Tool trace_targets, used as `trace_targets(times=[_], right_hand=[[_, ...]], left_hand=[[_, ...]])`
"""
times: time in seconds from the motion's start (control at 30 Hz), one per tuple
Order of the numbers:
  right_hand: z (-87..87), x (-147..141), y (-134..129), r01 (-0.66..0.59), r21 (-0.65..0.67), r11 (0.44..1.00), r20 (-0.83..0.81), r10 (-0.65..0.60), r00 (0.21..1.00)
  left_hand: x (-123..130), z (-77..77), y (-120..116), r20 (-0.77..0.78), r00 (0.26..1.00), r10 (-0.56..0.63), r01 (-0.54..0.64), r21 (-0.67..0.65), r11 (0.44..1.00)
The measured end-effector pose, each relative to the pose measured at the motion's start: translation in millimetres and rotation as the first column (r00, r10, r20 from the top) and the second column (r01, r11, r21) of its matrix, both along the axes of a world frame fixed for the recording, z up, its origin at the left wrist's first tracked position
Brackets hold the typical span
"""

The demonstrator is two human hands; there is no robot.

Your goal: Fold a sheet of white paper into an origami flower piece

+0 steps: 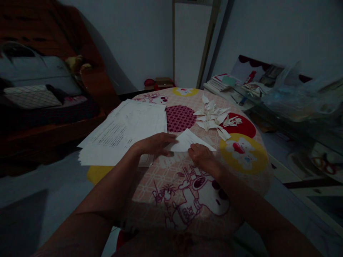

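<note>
A sheet of white paper folded into a triangle (pixel 186 138) lies on the table, its peak pointing away from me and its long folded edge towards me. My left hand (pixel 157 143) is at its left corner, thumb and fingers bent around that end. On the near edge, right of the middle, my right hand (pixel 202 156) is closed with its curled fingers pressed on the paper. Beyond it to the right, several folded white paper pieces (pixel 211 116) with pointed tips sit in a loose cluster. A stack of printed sheets (pixel 125 125) lies to the left, close to my left wrist.
A patterned cloth (pixel 163 182) covers the round table. To the right, a glass-topped cabinet (pixel 253 101) bears papers and a clear plastic bag (pixel 292 92); scissors (pixel 324 165) lie lower down. A wooden bench (pixel 92 82) with a pale bag (pixel 45 73) stands at left.
</note>
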State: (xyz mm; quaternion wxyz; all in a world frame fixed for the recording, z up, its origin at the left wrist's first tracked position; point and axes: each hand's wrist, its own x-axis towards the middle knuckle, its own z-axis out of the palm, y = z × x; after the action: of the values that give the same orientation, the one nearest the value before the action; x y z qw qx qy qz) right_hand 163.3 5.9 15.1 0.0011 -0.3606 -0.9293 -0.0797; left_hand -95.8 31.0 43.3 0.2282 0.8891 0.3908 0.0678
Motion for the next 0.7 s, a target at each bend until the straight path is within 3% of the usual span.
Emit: trace_targets(times=[0.17,0.33,0.4,0.47,0.57,0.63,0.7], right_hand=[[0.0,1.8,4.5,0.057,0.081,0.995,-0.106,-0.048,0.993],[0.9,13.8,9.3,0.059,0.178,0.982,-0.271,-0.009,0.963],[-0.9,17.8,9.9,0.045,0.182,0.982,-0.322,0.017,0.947],[-3.6,20.6,9.9,0.047,0.161,0.986,-0.379,0.017,0.925],[-6.7,22.5,8.6,0.103,0.117,0.988,-0.493,-0.032,0.869],[-6.6,22.8,7.3,0.153,0.099,0.983,-0.587,-0.066,0.807],[-4.9,22.7,6.1,0.195,0.105,0.975,-0.683,-0.072,0.727]], left_hand=[[11.0,-5.8,-5.0,0.051,0.998,-0.034,0.034,-0.008,0.999],[-4.8,11.8,-0.7,0.270,0.961,-0.062,0.086,-0.076,0.993],[-12.9,15.8,2.4,0.415,0.910,0.027,0.042,-0.157,0.987],[-17.1,13.5,5.5,0.507,0.833,0.222,-0.067,-0.305,0.950],[-15.9,1.2,10.1,0.503,0.695,0.514,-0.246,-0.505,0.827],[-12.1,-7.5,12.3,0.460,0.645,0.610,-0.296,-0.586,0.754],[-7.6,-12.9,13.3,0.443,0.637,0.631,-0.263,-0.645,0.718]])
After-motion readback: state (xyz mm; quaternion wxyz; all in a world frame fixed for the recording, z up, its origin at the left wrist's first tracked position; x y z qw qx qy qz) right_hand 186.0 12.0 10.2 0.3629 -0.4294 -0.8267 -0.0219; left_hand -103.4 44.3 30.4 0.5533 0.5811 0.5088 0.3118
